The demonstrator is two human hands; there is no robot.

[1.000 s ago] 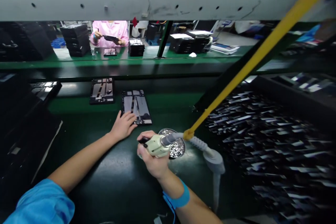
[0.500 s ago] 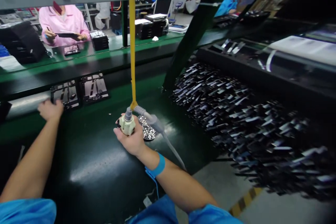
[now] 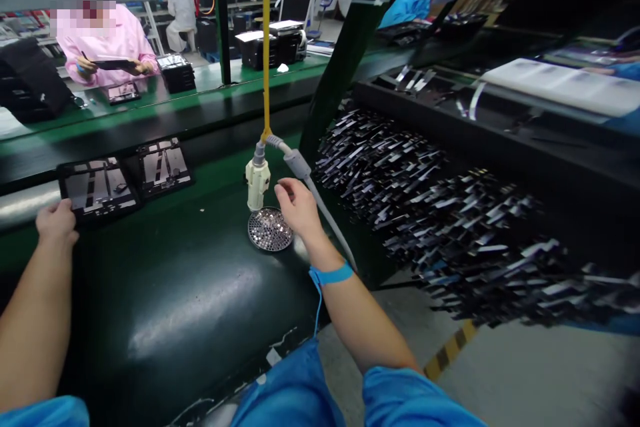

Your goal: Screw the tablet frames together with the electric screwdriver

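My left hand (image 3: 56, 221) is closed on the lower left corner of an open tablet (image 3: 97, 187), whose inner parts show. A second open tablet (image 3: 164, 167) lies just right of it. A cream electric screwdriver (image 3: 258, 185) hangs upright from a yellow strap, with a grey cable running off to the right. Beside it, apart from it, my right hand (image 3: 303, 210) has loosely bent fingers, thumb and forefinger a little apart, and nothing visible in them. Below the screwdriver sits a round tray of holes (image 3: 270, 230) with small shiny pieces, probably screws, partly behind my right hand.
Many dark strips with shiny ends (image 3: 425, 193) jut out along the right side. A slanted dark post (image 3: 345, 60) stands behind the tray. Across the bench, a person in pink (image 3: 107, 40) holds a dark panel near stacked black trays (image 3: 175, 73).
My right hand has let go of the screwdriver and moved right, leaving it hanging. My left hand has moved from above the tablet to its corner and closed on it. The view has shifted slightly.
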